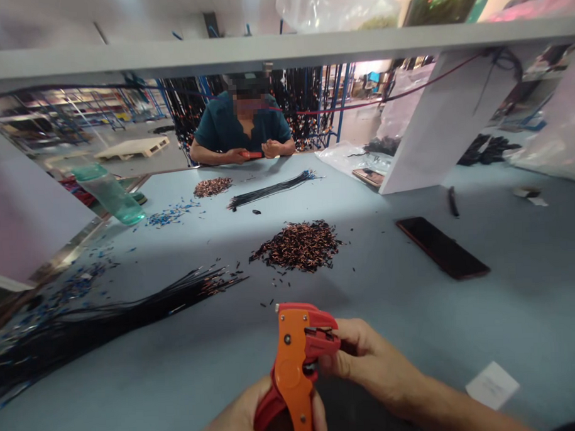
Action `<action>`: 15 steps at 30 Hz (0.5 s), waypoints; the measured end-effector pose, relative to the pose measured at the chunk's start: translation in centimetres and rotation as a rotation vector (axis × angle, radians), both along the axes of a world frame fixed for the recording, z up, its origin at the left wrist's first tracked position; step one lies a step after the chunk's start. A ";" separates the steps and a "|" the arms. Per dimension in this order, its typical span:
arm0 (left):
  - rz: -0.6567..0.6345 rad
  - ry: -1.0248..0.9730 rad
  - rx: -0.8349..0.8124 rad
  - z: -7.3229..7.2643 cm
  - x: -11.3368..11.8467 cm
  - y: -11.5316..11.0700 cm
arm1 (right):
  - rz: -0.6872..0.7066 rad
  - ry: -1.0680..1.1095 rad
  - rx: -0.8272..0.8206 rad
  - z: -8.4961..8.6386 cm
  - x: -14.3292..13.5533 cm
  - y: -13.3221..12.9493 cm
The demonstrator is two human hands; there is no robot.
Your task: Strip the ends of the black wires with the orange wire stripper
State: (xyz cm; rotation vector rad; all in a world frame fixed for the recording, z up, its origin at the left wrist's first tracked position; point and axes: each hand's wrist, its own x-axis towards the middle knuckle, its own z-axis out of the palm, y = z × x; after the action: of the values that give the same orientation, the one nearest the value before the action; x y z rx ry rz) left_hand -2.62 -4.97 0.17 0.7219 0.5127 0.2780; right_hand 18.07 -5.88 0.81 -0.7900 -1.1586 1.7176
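An orange and red wire stripper [292, 360] stands upright at the front of the table, its jaws toward the right. My left hand [244, 409] is wrapped around its handles. Close against the jaws, my right hand [375, 363] has its thumb and fingers pinched together; whatever they hold is hidden. Beyond the tool lies a heap of short black and copper-coloured wire offcuts [300, 246]. A long bundle of black wires [126, 318] stretches along the left, with bare copper ends pointing toward the heap.
Dark phone [443, 248] and white paper slip [492, 385] lie on the right. Blue bits [172, 213] are scattered near a green bottle [110, 193]. Across the table, a person [241, 126] holds a red tool behind another wire bundle [272, 189]. A shelf [282, 49] spans overhead.
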 end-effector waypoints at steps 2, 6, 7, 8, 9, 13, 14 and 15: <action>-0.010 0.002 0.012 0.1 0.0 0.2 | -0.002 0.003 0.001 -0.1 0.1 0.0; -0.020 0.002 0.037 0.1 0.0 0.4 | -0.002 0.031 -0.002 -0.3 0.0 0.0; -0.034 -0.001 0.056 0.1 0.1 0.5 | -0.002 0.042 0.004 -0.3 -0.1 0.0; -0.050 -0.007 0.076 0.2 0.2 0.5 | 0.000 0.052 0.006 -0.3 -0.2 0.0; -0.058 -0.010 0.092 0.2 0.3 0.5 | 0.001 0.061 0.002 -0.4 -0.3 -0.1; -0.021 0.000 0.073 0.6 0.4 0.2 | 0.006 0.106 -0.039 -0.5 -0.6 -0.1; -0.007 0.004 0.061 0.7 0.4 0.1 | 0.009 0.111 -0.040 -0.5 -0.6 -0.1; 0.001 0.002 0.055 0.7 0.3 0.0 | 0.009 0.112 -0.036 -0.6 -0.6 -0.1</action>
State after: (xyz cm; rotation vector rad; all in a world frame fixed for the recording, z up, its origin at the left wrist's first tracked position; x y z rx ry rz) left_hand -2.28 -5.01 0.86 0.7755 0.5088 0.2930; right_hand 17.44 -5.99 0.20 -0.7019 -1.0595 1.7712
